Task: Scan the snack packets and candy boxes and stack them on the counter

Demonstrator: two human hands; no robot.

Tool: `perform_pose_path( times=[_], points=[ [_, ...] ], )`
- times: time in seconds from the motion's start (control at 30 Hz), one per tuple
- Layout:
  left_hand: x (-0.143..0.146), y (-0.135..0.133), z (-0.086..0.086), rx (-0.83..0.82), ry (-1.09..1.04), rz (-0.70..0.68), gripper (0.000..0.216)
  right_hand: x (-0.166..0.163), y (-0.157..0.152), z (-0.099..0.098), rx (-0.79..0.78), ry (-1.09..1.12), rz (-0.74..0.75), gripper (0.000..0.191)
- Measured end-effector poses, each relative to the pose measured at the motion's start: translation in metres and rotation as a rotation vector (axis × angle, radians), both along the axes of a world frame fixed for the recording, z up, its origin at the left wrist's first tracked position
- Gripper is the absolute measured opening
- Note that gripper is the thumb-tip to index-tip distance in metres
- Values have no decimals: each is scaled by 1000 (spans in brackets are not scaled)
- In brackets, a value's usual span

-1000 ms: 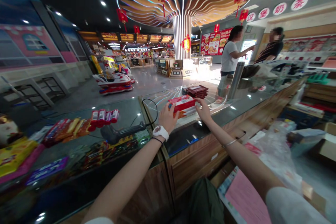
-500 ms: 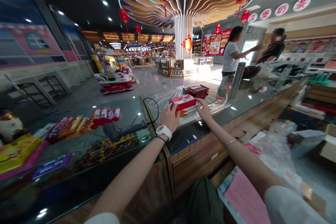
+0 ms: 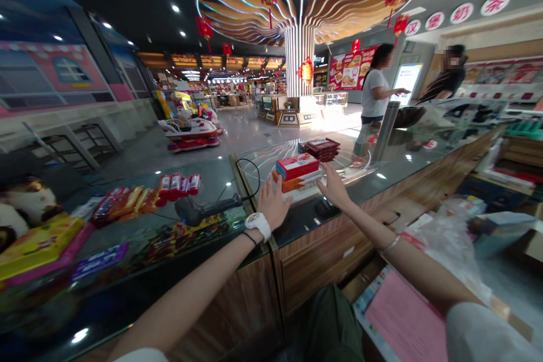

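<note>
A stack of flat cartons, a red one (image 3: 297,166) on top of orange and white ones, lies on the glass counter (image 3: 382,172). My left hand (image 3: 274,203), with a white watch on the wrist, hovers open just left of the stack with fingers stretched out. On the stack's right side my right hand (image 3: 334,185) is open too, its fingertips close to the cartons. Neither hand holds anything. A second, dark red stack (image 3: 322,149) lies farther back on the glass.
A black barcode scanner (image 3: 206,208) with a cable rests left of my left hand. Red tubes (image 3: 178,186) and snack packs (image 3: 121,202) lie on the left glass. A steel cylinder (image 3: 386,123) stands at the back right. Two people stand beyond the counter. Pink paper (image 3: 403,317) lies below.
Both hands have let go of the red carton and drawn back toward me, opening. The carton now rests on top of the stack.
</note>
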State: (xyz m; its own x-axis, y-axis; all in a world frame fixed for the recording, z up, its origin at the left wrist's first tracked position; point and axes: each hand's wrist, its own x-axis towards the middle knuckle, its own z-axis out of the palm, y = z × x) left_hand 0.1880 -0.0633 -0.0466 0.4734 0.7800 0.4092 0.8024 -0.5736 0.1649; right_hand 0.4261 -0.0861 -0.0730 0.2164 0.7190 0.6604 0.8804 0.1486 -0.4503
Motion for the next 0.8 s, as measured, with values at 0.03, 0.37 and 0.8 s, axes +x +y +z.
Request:
perform_pose_path(
  times=[0.03, 0.37, 0.8],
  points=[
    [-5, -3, -4, -27, 43, -20, 71, -4, -7, -3, -77, -35, 0, 64],
    [2, -12, -7, -159, 250, -70, 68, -39, -35, -2, -631, -259, 11, 72],
    [13, 8, -8, -175, 287, -52, 70, -40, -3, 6, -687, -268, 8, 74]
  ],
)
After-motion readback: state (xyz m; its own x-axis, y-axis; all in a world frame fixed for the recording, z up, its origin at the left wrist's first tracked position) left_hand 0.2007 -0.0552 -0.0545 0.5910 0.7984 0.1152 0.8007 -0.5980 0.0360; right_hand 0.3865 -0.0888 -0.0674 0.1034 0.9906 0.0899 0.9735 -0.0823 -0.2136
